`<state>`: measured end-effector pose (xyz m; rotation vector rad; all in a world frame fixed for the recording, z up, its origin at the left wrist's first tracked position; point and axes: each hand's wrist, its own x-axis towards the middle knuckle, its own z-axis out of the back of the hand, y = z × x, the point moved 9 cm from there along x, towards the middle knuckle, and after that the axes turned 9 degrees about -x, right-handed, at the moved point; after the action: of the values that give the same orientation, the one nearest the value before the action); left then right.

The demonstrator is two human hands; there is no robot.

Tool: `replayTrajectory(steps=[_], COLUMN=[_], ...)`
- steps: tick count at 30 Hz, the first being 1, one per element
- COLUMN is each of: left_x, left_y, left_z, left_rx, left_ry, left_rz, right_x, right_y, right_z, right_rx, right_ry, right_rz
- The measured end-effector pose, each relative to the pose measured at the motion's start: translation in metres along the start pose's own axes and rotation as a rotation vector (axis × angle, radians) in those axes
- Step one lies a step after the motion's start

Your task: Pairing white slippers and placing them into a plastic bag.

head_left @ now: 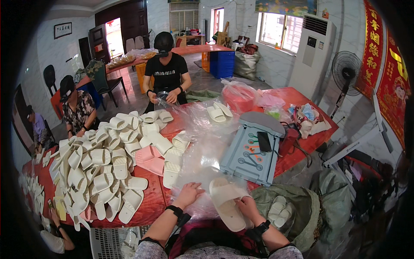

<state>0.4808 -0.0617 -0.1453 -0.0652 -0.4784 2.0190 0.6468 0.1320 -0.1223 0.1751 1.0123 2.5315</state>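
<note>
Here, held slipper (pixel 225 200), near table edge (pixel 150 215)

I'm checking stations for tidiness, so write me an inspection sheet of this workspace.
Surface: red table, largely covered.
Job's things: cream slippers heaped at left, pink slipper among them; clear film mid-table.
Clutter: phone on grey tray; bag and cloths beyond.
Grips: left grip resting on film; right grip on held slipper.
Cables: nothing seen for certain.
Surroundings: co-worker opposite, others at left; fan and air conditioner at right.
</note>
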Motion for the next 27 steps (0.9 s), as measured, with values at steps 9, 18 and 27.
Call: replayTrajectory(steps=[9, 18, 27], left_x=[0.012, 0.001, 0.002], left_y=[-0.012, 0.004, 0.025], left_z=[0.018, 0.019, -0.010], left_rx=[-0.124, -0.116, 0.032], left_ry=[0.120, -0.088, -0.014], left_rz=[-0.061, -0.094, 0.015], right_x=[-0.005, -0.002, -0.007], right_y=[0.001, -0.010, 0.010], right_z=[0.003, -0.011, -0.010], right_rx=[0.180, 0.113, 0.060], right_ry=[-0.058, -0.040, -0.104], right_rz=[-0.030, -0.039, 0.045])
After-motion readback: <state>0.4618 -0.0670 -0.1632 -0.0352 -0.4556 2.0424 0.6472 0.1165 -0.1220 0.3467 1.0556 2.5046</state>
